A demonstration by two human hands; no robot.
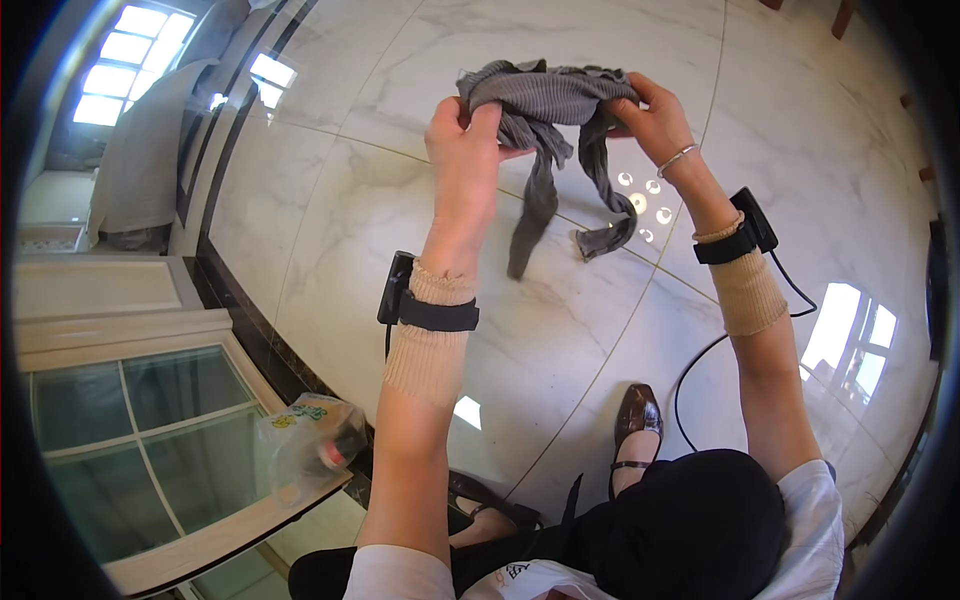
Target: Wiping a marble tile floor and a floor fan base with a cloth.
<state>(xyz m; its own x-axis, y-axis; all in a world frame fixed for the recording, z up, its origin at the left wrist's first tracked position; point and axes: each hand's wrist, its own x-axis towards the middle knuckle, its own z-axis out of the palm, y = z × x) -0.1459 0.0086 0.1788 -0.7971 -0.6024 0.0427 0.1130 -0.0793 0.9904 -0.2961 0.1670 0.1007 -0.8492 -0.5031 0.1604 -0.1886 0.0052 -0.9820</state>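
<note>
A grey ribbed garment (555,97) is stretched between my two hands, above the tiled floor. My left hand (469,139) grips its left end with the thumb on the near side. At the other end, my right hand (652,116) pinches the fabric between thumb and fingers. Two narrow strips, perhaps sleeves or ties, dangle from the bunched cloth; the left strip (534,217) hangs straighter and looks blurred, while the right strip (606,195) curls at its lower end. Folds hide the garment's full shape.
Glossy marble-look tiles (390,225) reflect windows and a ceiling lamp. A glass-paned door (142,435) stands at the lower left, with a clear plastic bag (311,442) beside it. A black cable (686,375) runs from my right wrist device. Furniture legs (842,19) appear at the upper right.
</note>
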